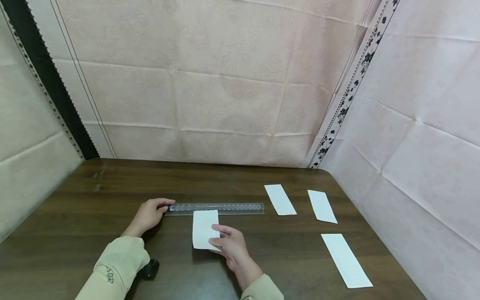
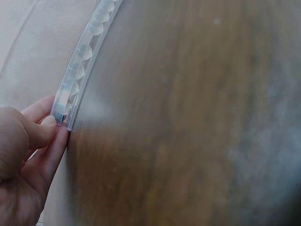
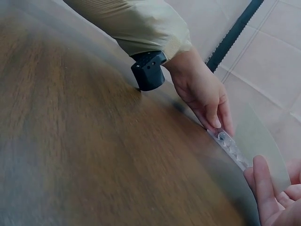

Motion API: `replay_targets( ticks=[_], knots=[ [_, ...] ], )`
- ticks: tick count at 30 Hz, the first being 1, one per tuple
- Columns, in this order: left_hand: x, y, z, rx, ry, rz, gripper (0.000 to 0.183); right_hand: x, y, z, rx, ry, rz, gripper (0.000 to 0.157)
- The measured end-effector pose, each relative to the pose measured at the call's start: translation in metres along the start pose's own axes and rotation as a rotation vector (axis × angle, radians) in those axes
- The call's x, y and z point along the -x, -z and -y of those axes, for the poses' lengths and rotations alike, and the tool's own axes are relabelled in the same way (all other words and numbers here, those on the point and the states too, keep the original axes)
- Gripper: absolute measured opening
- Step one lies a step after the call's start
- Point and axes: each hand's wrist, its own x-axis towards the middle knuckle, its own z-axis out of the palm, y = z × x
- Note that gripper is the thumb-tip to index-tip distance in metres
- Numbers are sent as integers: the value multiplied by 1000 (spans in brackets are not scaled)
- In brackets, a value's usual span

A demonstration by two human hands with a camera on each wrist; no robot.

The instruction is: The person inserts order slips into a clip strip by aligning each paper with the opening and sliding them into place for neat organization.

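Observation:
A long clear plastic strip [image 1: 240, 207], ruler-like with a row of round shapes along it, lies crosswise on the table. My left hand [image 1: 151, 215] pinches its left end between thumb and fingers, as the left wrist view shows at the strip's near end [image 2: 77, 77]. In my right hand [image 1: 233, 246] is a white paper card [image 1: 204, 229], held by its right edge, upper end overlapping the strip's front edge. The right wrist view shows the card [image 3: 258, 141] raised and slightly bent, beside the strip.
Three more white paper strips lie on the wooden table [image 1: 75, 208] to the right: one [image 1: 280, 200] near the clear strip's end, another [image 1: 322, 206] beyond it, a longer one [image 1: 346, 260] closer to me. Pale cloth [image 1: 225, 104] hangs around the table's back and sides.

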Motion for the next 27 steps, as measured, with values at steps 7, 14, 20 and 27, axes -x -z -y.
replay_targets(
  ticks=[7, 14, 20, 27],
  knots=[
    [-1, 0, 2, -1, -10, -2, 28, -1, -6, 0, 6, -2, 12, 37],
    [-1, -1, 2, -11, -14, -6, 28, 0, -12, -1, -2, -3, 6, 37],
    [-1, -1, 2, -5, 1, -4, 28, -1, -17, -3, -33, 1, 18, 37],
    [-1, -1, 3, -2, -14, -10, 28, -1, -23, -3, -58, 6, 50, 35]
  ],
)
